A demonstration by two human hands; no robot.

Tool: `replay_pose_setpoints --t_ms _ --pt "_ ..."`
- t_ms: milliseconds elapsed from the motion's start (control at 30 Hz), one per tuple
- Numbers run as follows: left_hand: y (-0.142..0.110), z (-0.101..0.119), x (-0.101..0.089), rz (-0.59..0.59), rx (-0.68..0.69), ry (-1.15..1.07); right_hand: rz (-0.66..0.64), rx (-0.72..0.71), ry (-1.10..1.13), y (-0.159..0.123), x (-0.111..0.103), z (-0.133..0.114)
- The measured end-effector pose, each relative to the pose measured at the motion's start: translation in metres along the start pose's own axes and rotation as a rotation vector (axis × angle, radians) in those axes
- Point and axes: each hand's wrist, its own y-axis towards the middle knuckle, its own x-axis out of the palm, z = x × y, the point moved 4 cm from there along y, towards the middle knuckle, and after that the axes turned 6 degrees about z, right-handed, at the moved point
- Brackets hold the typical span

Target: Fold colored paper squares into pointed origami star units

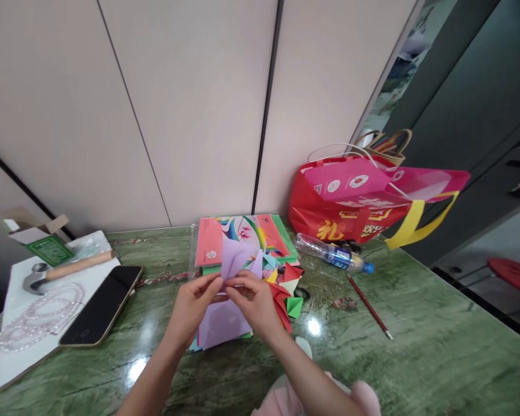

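A partly folded sheet of purple paper [238,257] is pinched between my two hands, above the middle of the table. My left hand [197,297] grips its lower left edge with thumb and fingers. On the right side, my right hand [250,297] holds the same paper, fingertips close to those of the left. Beneath my hands lies a stack of coloured paper [223,326] with a purple sheet on top. Just right of my right hand are several folded paper pieces, among them a green one [294,307] and a red one [279,300].
Behind my hands lies a colourful paper pack [208,237]. A red gift bag [325,202], plastic bottle [329,252] and pencil [370,306] are to the right. At left are a phone [101,306], wooden-handled hammer [78,266], beads [47,312] and green box [49,249].
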Motion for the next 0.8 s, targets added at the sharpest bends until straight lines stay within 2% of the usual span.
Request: replay_pose_setpoints --t_ms 167,300,367,433,533,600,700,800 --pt "0.003 0.0 -0.003 -0.004 0.064 0.089 -0.075 -0.053 -0.152 -0.004 0.005 -0.006" --pt "0.006 0.002 -0.01 0.048 0.072 0.151 -0.108 -0.083 -0.144 -0.004 0.007 -0.006" --pt "0.008 0.006 -0.017 0.069 0.073 0.176 -0.053 -0.085 -0.095 -0.002 0.003 -0.004" --pt "0.009 0.012 -0.025 0.07 0.085 0.237 0.058 -0.066 -0.022 0.003 -0.005 -0.001" --pt "0.011 0.019 -0.033 -0.041 0.125 0.418 0.212 -0.007 0.076 0.009 -0.017 0.003" --pt "0.01 0.019 -0.036 -0.154 0.123 0.531 0.227 0.018 0.101 0.011 -0.02 0.002" --pt "0.006 0.016 -0.033 -0.291 0.095 0.64 0.095 0.032 0.044 0.009 -0.015 0.001" --pt "0.003 0.015 -0.027 -0.329 0.069 0.673 -0.044 0.078 -0.115 0.005 -0.008 0.005"
